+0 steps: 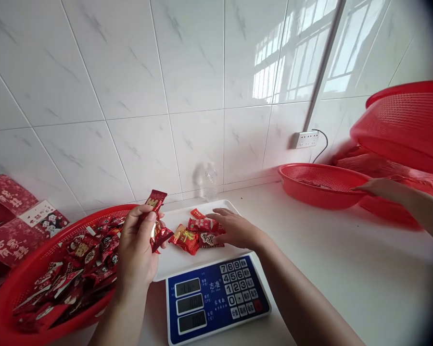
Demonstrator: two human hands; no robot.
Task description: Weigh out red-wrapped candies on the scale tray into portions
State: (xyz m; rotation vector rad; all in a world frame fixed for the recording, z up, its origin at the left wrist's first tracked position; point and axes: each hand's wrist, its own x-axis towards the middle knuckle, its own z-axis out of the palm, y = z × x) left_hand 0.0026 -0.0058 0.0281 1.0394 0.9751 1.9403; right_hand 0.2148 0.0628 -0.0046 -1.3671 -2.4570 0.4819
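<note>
My left hand (139, 250) holds a few red wrapped candies (156, 218) upright above the left edge of the scale's white tray (176, 262). My right hand (234, 228) rests palm down on the tray, its fingers touching a small pile of red candy packets (193, 235). The blue digital scale (216, 298) with keypad and displays sits right in front of me. A red mesh basket (7, 298) full of the same red candies (75, 269) stands at my left.
Another person's hand (378, 187) reaches from the right to a second red basket (321, 185). More red baskets (407, 125) are stacked at the far right. Red printed boxes (18, 226) lie at the left. A wall socket (306, 139) sits on the tiled wall.
</note>
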